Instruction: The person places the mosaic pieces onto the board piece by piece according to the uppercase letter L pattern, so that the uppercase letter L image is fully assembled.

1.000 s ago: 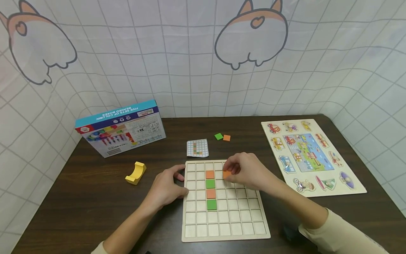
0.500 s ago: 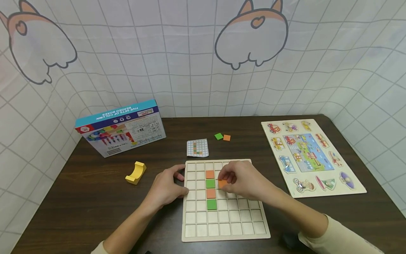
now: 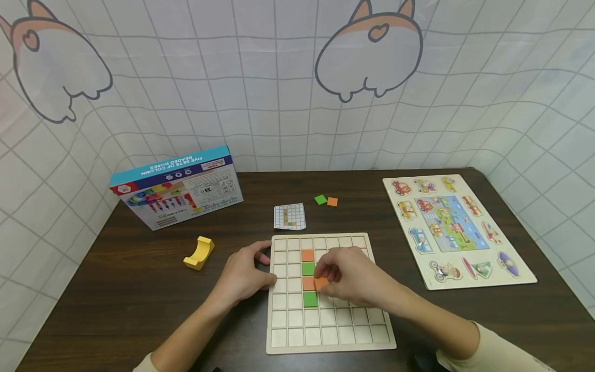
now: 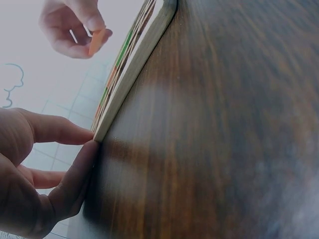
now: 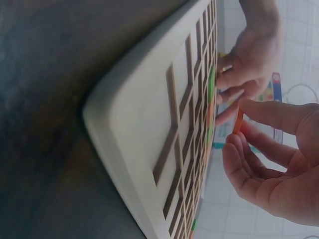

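In the head view my right hand pinches a square orange tile over the wooden grid board, close to the column of set tiles. The right wrist view shows this orange tile tilted between thumb and fingertips, apart from the board. That column alternates orange and green, with a green tile at its near end. My left hand rests against the board's left edge, thumb and forefinger spread along it. In the left wrist view the left fingers touch the board's edge.
Behind the board lie a printed pattern card, a loose green tile and a loose orange tile. A yellow curved block and a cardboard box are at left. A picture puzzle board lies at right.
My right hand has carried the orange tile left and toward me, from the board's far rows to beside the second orange tile in the column. The left hand stays put.
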Motion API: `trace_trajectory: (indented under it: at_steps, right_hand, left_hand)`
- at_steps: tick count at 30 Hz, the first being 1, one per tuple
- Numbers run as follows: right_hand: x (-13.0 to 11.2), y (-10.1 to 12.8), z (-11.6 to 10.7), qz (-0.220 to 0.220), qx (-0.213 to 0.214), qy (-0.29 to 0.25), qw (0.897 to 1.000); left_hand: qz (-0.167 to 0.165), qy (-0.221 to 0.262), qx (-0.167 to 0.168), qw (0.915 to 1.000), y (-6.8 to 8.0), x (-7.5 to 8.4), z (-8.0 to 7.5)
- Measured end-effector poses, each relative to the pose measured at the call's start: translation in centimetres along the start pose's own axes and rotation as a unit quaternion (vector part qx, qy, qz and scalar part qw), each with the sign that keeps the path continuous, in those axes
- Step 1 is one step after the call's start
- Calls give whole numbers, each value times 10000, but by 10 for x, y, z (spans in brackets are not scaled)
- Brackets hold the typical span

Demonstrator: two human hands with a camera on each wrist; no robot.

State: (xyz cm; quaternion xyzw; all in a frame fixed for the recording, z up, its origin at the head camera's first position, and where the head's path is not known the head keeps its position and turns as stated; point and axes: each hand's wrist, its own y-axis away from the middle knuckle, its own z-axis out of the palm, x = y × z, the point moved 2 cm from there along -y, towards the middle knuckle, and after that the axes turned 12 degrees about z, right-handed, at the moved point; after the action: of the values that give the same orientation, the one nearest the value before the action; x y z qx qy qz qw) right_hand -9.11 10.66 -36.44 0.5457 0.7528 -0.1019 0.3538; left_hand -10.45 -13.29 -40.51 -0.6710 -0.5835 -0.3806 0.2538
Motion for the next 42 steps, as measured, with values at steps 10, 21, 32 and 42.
trace_trajectory:
  at_steps: [10, 21, 32, 42]
  right_hand:
    - [-3, 5, 11, 36, -225, 167, 9996]
    - [-4, 11, 20, -175, -379, 80, 9991]
    - [-8, 13, 27, -267, -515, 89, 9983]
    - [-8, 14, 32, -369, -568, 98, 9977]
  left_hand:
    - [-25, 14, -1, 10000, 0, 1, 0]
    - [-60, 0, -2, 10000, 1, 2, -1]
    - [-46, 15, 0, 10000, 1, 2, 0]
    - [-72, -5, -24, 10000, 1, 2, 0]
